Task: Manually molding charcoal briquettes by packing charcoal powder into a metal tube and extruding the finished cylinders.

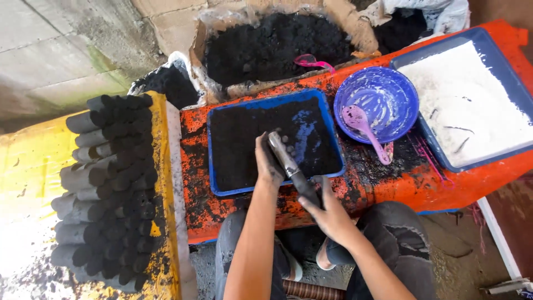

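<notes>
A blue tray (217,166) of black powder sits on the orange table in front of me. Over its near edge I hold a grey metal tube (288,165), tilted, its upper end pointing into the tray. My left hand (268,162), blackened with powder, wraps around the tube's upper part. My right hand (328,214) grips the tube's lower dark end, near the table's front edge. Both forearms reach up from the bottom of the view, above my knees.
Several black cylinders (108,183) lie stacked on a yellow surface at left. A blue bowl (391,91) with a pink spoon (363,129) stands right of the tray. A tray of white powder (472,100) is at far right. A lined box of black powder (277,47) sits behind.
</notes>
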